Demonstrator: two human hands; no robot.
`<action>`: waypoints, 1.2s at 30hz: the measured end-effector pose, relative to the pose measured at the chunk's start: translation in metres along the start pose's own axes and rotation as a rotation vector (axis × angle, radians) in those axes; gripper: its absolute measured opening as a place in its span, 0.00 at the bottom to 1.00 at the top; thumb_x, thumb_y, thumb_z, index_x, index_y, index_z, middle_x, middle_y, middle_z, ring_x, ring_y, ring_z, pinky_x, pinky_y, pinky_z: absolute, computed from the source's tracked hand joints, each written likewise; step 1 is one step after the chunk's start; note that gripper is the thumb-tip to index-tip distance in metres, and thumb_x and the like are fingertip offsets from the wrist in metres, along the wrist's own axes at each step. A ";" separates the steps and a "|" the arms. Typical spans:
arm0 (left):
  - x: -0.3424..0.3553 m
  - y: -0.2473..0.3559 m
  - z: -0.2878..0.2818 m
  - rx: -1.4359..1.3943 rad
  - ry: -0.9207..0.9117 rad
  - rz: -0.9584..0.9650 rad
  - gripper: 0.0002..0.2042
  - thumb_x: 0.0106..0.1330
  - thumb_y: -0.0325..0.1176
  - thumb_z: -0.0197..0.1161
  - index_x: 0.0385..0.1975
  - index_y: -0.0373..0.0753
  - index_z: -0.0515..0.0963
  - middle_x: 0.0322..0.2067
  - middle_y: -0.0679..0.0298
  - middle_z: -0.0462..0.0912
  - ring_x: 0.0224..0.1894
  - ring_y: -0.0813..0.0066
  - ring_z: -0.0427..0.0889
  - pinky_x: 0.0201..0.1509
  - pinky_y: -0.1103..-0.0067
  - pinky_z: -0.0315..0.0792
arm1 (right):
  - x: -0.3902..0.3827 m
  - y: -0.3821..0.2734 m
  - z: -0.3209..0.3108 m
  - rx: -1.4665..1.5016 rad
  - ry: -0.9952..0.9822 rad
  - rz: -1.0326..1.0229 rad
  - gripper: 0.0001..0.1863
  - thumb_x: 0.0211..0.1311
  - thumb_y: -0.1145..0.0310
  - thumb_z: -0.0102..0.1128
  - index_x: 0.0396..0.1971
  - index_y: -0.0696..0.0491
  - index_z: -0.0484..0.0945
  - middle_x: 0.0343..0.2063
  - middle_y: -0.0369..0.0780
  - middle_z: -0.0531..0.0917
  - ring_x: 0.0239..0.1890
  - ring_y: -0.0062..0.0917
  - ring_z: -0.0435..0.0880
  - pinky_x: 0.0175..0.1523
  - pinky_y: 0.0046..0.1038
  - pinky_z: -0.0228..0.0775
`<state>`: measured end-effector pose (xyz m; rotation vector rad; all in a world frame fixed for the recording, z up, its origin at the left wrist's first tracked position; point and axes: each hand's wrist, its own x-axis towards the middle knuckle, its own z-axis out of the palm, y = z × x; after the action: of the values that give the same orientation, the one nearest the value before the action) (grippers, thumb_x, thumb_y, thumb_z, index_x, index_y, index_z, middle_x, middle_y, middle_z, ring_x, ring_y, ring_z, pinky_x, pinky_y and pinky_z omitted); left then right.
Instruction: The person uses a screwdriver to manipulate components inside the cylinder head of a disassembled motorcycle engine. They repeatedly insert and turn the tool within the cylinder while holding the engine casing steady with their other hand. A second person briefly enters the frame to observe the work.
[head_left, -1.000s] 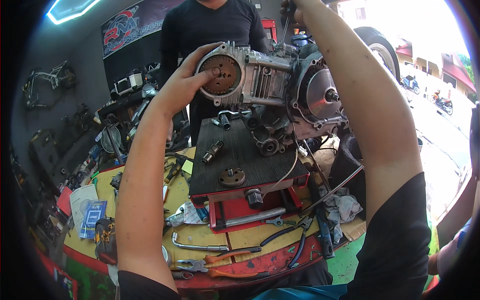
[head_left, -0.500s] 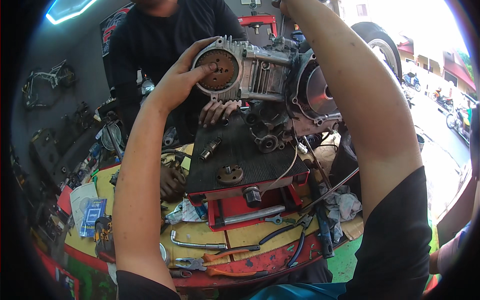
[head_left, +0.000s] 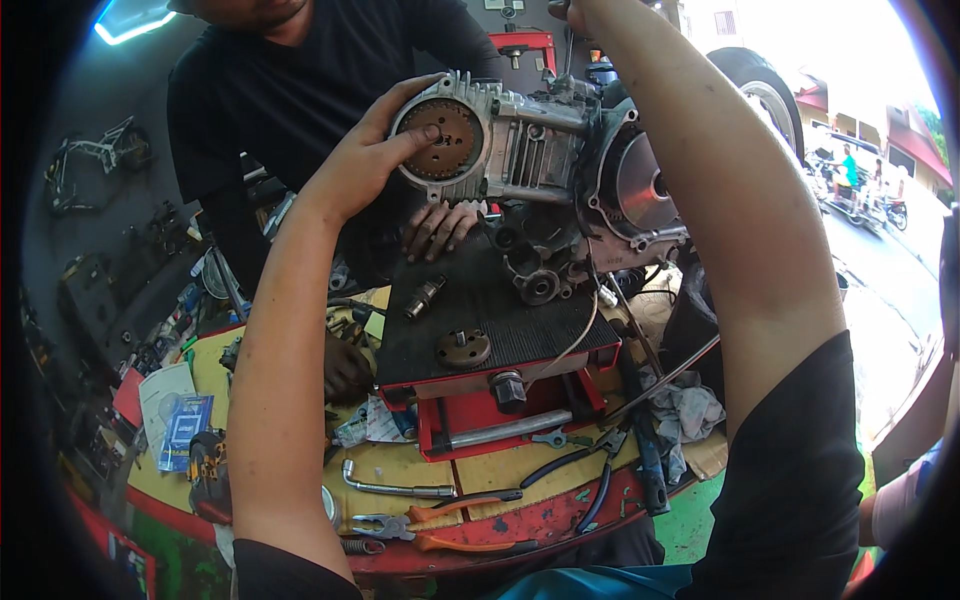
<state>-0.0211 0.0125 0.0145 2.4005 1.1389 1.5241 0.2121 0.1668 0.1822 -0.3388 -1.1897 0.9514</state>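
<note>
My left hand (head_left: 385, 140) wraps round the end of a motorcycle engine's finned cylinder head (head_left: 492, 125). Its thumb presses on the brown toothed cam sprocket (head_left: 452, 150) in the round opening. At the top edge, my right hand (head_left: 574, 12) is partly cut off, its fingers closed; what they hold is unclear. A thin metal shaft (head_left: 569, 45) shows just below it. The engine, with a round metal rotor (head_left: 637, 183) on its right, rests over a black ribbed stand top (head_left: 520, 320). A co-worker's hand (head_left: 440, 228) lies below the cylinder head.
On the stand lie a small metal part (head_left: 427, 297) and a round drilled plate (head_left: 463, 349). In front are an L-shaped socket wrench (head_left: 395, 487), orange-handled pliers (head_left: 440, 512) and blue-handled pliers (head_left: 600, 475). The co-worker's other, dark hand (head_left: 346, 368) is left of the stand.
The co-worker has leaned further over the engine, to the left. My hands keep nearly the same places, and the engine appears slightly further right. Riders on motorbikes have appeared in the street.
</note>
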 end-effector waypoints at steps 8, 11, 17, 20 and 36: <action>0.003 -0.005 -0.003 0.026 -0.004 -0.003 0.27 0.73 0.33 0.67 0.71 0.45 0.73 0.63 0.61 0.80 0.67 0.71 0.76 0.73 0.74 0.67 | 0.006 -0.005 -0.006 0.039 0.003 -0.085 0.25 0.78 0.41 0.50 0.32 0.49 0.73 0.21 0.35 0.72 0.16 0.26 0.67 0.21 0.33 0.62; 0.004 -0.005 -0.001 0.084 0.005 0.010 0.28 0.70 0.33 0.70 0.71 0.46 0.73 0.64 0.60 0.80 0.68 0.69 0.76 0.73 0.72 0.68 | 0.006 -0.022 -0.023 0.067 -0.053 -0.190 0.24 0.77 0.42 0.54 0.31 0.49 0.73 0.20 0.34 0.71 0.16 0.25 0.69 0.23 0.33 0.67; -0.005 -0.012 -0.006 0.230 0.052 0.051 0.31 0.69 0.30 0.73 0.72 0.47 0.71 0.62 0.63 0.81 0.66 0.72 0.77 0.72 0.73 0.69 | -0.037 -0.026 -0.011 -0.060 -0.375 -0.207 0.15 0.76 0.54 0.58 0.38 0.51 0.73 0.27 0.36 0.76 0.26 0.26 0.78 0.38 0.29 0.76; 0.019 -0.011 0.014 0.187 0.043 0.123 0.30 0.69 0.30 0.73 0.71 0.46 0.72 0.62 0.62 0.81 0.66 0.72 0.77 0.72 0.74 0.69 | -0.106 -0.051 -0.033 -0.241 -0.507 -0.560 0.11 0.76 0.66 0.59 0.49 0.54 0.70 0.36 0.39 0.79 0.35 0.25 0.82 0.45 0.30 0.78; 0.006 -0.019 0.005 0.206 0.125 0.108 0.30 0.68 0.32 0.74 0.70 0.43 0.73 0.64 0.57 0.78 0.65 0.67 0.79 0.70 0.72 0.74 | -0.195 0.014 -0.056 -0.738 -0.763 -1.296 0.23 0.65 0.87 0.66 0.58 0.58 0.71 0.47 0.46 0.86 0.49 0.32 0.90 0.55 0.34 0.85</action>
<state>-0.0258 0.0316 0.0087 2.5688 1.2679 1.6885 0.2453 0.0377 0.0286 0.2887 -2.0099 -0.5962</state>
